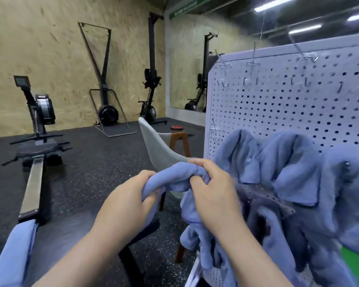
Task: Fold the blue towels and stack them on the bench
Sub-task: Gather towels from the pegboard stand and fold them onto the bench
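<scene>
Both hands, L & R, grip one bunched blue towel stretched btwn them, rest hanging below R.

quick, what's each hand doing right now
Left hand: grips the blue towel.
Right hand: grips the same towel beside it.
</scene>
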